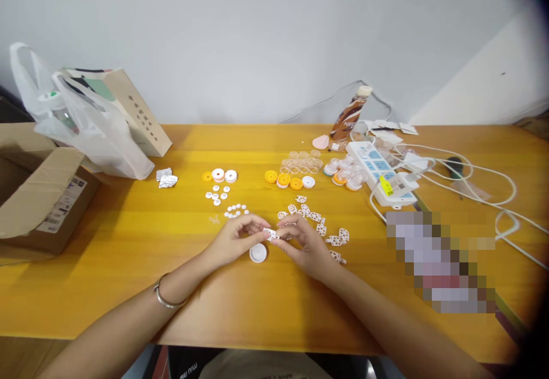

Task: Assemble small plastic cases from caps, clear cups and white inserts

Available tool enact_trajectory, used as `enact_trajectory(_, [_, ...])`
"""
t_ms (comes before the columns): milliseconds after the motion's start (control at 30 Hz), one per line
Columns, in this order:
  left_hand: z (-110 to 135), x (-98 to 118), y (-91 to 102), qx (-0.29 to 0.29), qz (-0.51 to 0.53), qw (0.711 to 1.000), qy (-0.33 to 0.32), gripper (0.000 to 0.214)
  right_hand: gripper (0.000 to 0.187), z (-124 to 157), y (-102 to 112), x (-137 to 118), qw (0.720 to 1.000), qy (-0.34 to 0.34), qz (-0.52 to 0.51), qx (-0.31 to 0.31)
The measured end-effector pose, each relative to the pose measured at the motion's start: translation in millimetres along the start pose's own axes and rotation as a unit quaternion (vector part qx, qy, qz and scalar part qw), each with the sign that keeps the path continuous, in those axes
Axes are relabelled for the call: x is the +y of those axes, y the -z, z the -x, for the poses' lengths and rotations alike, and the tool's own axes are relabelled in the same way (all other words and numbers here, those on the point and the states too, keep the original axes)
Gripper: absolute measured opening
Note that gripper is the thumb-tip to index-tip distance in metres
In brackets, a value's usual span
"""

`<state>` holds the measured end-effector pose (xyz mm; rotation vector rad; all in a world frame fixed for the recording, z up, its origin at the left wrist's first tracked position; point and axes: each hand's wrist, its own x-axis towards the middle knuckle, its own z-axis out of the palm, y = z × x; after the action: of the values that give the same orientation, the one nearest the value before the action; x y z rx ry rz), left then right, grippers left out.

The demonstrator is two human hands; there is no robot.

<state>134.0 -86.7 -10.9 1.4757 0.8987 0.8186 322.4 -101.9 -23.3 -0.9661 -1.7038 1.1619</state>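
Far left, you have an open brown cardboard box (64,207) and a white translucent plastic bag (109,139) on the wood-toned worktop (128,304). Next, crumpled silver foil packets (167,181) lie apart from the rest. Further in come yellow and white round plastic cases (218,175), with flat little white plastic discs (217,202) below them and small rounded white pieces (230,215) nearer you.

Centre: your left hand (231,239) is narrowed to a pinch on the left end of a small white plastic part with openings (271,234). The part is raised in front of your chest, just above and beside a round white plastic dish (258,252). Your right hand (309,246) is narrowed too, thumb and fingertips closed on the part's right end. Fine detail: too small to read.

Right of centre, white openwork plastic pieces (343,235) lie scattered by your right hand; beyond them are clear plastic rings (304,166). Farther right, a white power strip (380,166) borders the work area.

Judgement: the step in hand is two-handed fingertip work on the one part, likely fitting or separating. The next move calls for a steady left pinch and light, precise right-hand pressure, since thin plastic may bend or slip.
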Motion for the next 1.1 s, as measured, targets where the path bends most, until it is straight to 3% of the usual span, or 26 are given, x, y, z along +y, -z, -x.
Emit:
enact_trajectory(300, [-3.6, 2.0, -0.9, 0.013, 0.051, 0.997, 0.061, 0.023, 0.02, -1.5, -7.6, 6.1, 1.0, 0.01, -0.002, 0.016])
enact_trajectory(500, [-3.6, 2.1, -4.3, 0.038, 0.035, 0.998, 0.04, 0.024, 0.014, -3.7, -13.7, 4.8, 0.997, 0.042, 0.015, 0.056])
enact_trajectory(667, [-4.2, -1.7, -7.4, 0.046, 0.051, 0.997, 0.024, 0.022, 0.017, -4.0, -16.2, 7.2, 0.998, 0.027, -0.015, 0.046])
enact_trajectory(833, [-2.2, 2.4, 1.3, 0.065, -0.017, 0.998, -0.02, 0.022, 0.038, -2.3, -10.7, 7.2, 0.995, 0.027, 0.055, 0.073])
enact_trajectory(900, [1.1, 8.9, 10.9, 0.045, -0.059, 0.996, -0.041, 0.025, 0.048, -0.7, -7.3, 5.0, 0.99, 0.039, 0.12, 0.061])
enact_trajectory(1100, [11.9, 32.0, 31.1, -0.107, -0.232, 0.966, -0.043, 0.016, 0.058, 5.6, -13.4, 0.6, 0.972, 0.051, 0.223, -0.048])
